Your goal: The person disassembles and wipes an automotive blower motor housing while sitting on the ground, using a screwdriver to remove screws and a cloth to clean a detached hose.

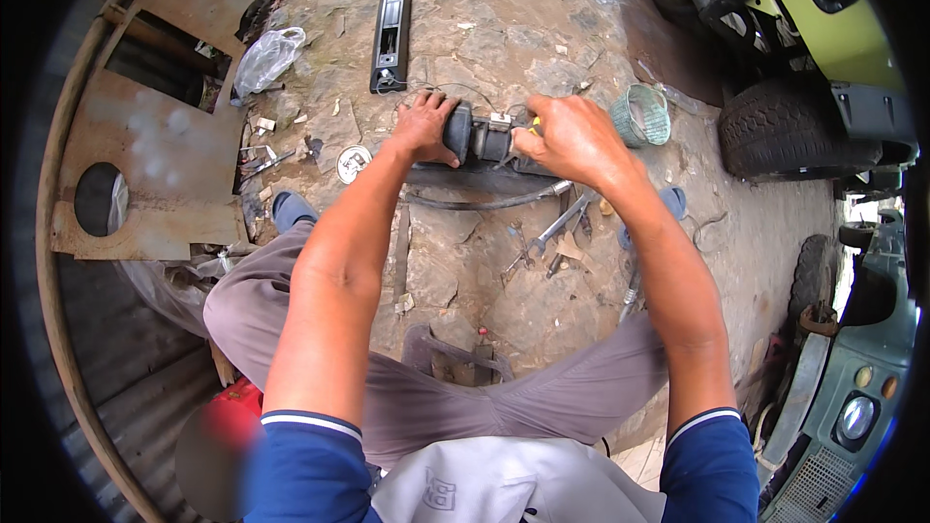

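Observation:
A dark cylindrical machine (pixel 494 142), much like a winch, lies crosswise on the stone ground in front of me. My left hand (pixel 422 128) grips its rounded black left end, thumb on the near side and fingers over the far side. In my right hand (pixel 573 138) is a yellow-handled tool (pixel 536 126), held by the machine's right part. Its working tip is hidden, so I cannot tell its exact kind. A thick black hose (pixel 475 204) curves along the near side. Beyond my left hand sits a long black metal housing (pixel 390 39) with a slotted middle.
Wrenches (pixel 557 226) and other hand tools lie between my feet. A green mesh basket (pixel 640 116) stands at right, near a vehicle tyre (pixel 794 133). On the left are a round tin (pixel 354 164), a plastic bag (pixel 269 60) and a rusty cut-out metal sheet (pixel 145 169).

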Action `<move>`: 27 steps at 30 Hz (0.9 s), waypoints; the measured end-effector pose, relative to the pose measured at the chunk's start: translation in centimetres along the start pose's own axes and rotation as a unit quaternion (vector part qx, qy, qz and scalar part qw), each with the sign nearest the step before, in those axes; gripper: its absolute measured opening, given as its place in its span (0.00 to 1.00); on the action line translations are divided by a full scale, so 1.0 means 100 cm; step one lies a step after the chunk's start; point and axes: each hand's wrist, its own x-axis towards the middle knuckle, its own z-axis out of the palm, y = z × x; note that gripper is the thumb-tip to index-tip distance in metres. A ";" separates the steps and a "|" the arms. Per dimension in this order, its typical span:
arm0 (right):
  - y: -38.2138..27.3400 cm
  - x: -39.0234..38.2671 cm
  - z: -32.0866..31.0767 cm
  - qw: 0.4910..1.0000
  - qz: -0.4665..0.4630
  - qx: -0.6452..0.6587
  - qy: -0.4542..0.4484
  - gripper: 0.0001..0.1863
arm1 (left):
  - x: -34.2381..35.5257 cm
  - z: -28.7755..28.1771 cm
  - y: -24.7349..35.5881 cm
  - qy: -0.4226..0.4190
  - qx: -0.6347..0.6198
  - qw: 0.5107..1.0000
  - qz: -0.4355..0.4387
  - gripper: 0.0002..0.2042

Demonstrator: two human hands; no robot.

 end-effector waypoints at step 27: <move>0.054 0.006 0.069 0.988 0.104 0.060 0.101 0.21 | 0.009 -0.003 0.003 -0.005 0.011 1.000 0.007 0.62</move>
